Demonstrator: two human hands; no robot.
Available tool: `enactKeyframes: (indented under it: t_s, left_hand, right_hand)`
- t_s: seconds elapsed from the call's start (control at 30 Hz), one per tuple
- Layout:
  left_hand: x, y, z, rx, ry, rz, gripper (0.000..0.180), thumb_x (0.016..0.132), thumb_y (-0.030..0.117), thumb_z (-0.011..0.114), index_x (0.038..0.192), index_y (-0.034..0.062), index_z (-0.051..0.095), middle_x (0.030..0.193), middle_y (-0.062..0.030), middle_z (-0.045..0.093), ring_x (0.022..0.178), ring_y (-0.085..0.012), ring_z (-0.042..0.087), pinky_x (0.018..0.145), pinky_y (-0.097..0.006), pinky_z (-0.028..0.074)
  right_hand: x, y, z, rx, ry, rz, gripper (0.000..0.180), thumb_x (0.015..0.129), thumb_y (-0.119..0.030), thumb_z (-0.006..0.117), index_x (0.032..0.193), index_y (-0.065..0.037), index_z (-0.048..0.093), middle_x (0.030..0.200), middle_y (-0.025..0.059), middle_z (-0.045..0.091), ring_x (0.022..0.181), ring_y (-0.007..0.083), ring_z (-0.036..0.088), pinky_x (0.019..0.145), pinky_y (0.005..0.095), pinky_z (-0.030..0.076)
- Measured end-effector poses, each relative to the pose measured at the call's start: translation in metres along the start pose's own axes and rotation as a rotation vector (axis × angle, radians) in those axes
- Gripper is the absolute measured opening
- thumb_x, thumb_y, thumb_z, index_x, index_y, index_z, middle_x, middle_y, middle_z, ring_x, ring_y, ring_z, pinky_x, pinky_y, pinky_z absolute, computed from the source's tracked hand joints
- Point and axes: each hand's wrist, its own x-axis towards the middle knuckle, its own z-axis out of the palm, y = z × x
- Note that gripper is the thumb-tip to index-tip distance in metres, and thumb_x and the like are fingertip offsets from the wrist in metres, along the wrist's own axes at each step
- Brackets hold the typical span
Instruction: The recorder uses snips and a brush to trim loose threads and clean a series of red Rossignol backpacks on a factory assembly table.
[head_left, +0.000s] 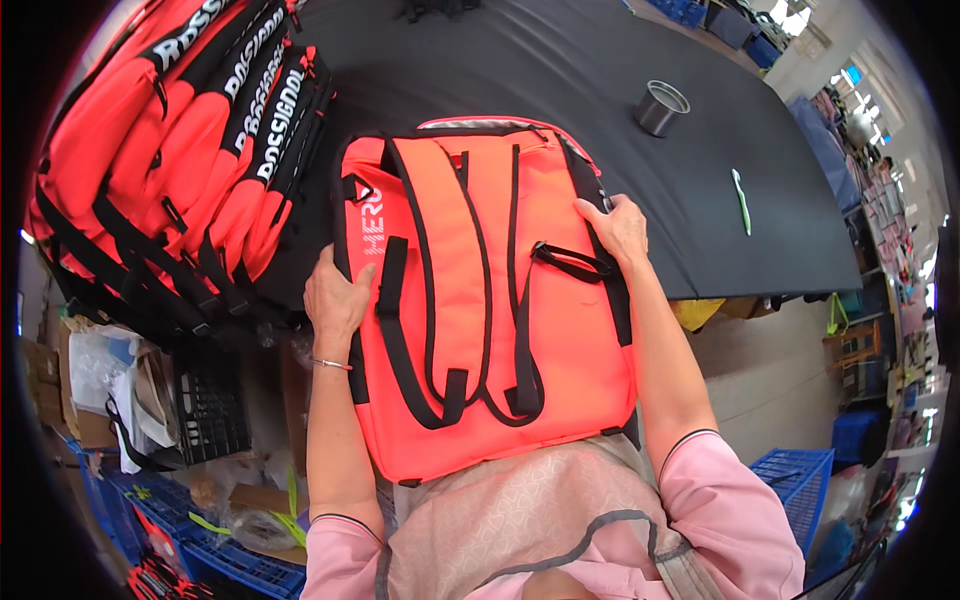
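A bright red-orange backpack (580, 370) with black trim lies in front of me, its two padded shoulder straps (445, 230) facing up. Its lower end rests against my body and its top reaches over the black table. My left hand (337, 292) is closed on the backpack's left side, thumb on top and fingers around the edge. On the upper right side, my right hand (622, 230) grips the black edge with its thumb over the front. Black webbing (400, 350) hangs in loops across the panel. The backpack's underside is hidden.
A pile of similar red and black backpacks (190, 150) stands at the left of the black table (720, 250). A dark metal cup (663, 110) and a green-and-white tool (741, 203) lie to the right. Below are blue crates (795, 475) and a black crate (210, 400).
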Motion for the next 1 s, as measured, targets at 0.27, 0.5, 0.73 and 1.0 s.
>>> enactKeyframes:
  t_s: [0.27,0.5,0.73,1.0]
  left_hand:
    - [-0.029,-0.001,-0.034,-0.787,0.034,0.205,0.031,0.087,0.01,0.072,0.112,-0.0077,0.065,0.103,-0.0101,0.072,0.091,-0.0144,0.065,0.085,-0.03,0.051]
    - [-0.042,0.069,-0.135,-0.939,0.393,0.572,0.019,0.092,0.015,0.074,0.103,0.0001,0.07,0.098,0.0001,0.07,0.086,-0.006,0.061,0.08,-0.023,0.048]
    - [0.015,0.09,-0.199,-0.397,1.148,0.782,0.049,0.107,0.038,0.043,0.098,-0.0059,0.062,0.084,-0.0129,0.062,0.074,-0.0173,0.052,0.068,-0.036,0.045]
    - [0.027,0.125,-0.224,-0.769,0.89,0.821,0.057,0.105,0.042,0.046,0.106,-0.0116,0.065,0.091,-0.0195,0.069,0.075,-0.0243,0.056,0.075,-0.036,0.046]
  right_hand:
    - [-0.007,0.01,-0.042,0.63,-0.079,-0.025,0.023,0.081,-0.02,0.078,0.087,0.002,0.073,0.078,0.0052,0.071,0.07,0.0122,0.063,0.068,0.0303,0.052]
    - [-0.024,-0.069,-0.178,1.169,0.144,-0.37,0.022,0.084,-0.016,0.081,0.094,0.001,0.073,0.084,0.0016,0.069,0.072,0.0086,0.06,0.068,0.0254,0.05]
    - [-0.019,-0.124,-0.242,0.959,0.71,-0.631,0.033,0.085,-0.03,0.08,0.079,0.0,0.068,0.067,-0.0068,0.054,0.063,0.0054,0.044,0.056,0.0256,0.036]
    - [0.007,-0.127,-0.249,1.169,0.394,-0.7,0.034,0.085,-0.028,0.078,0.068,-0.002,0.065,0.072,-0.006,0.057,0.067,0.0069,0.046,0.062,0.0276,0.041]
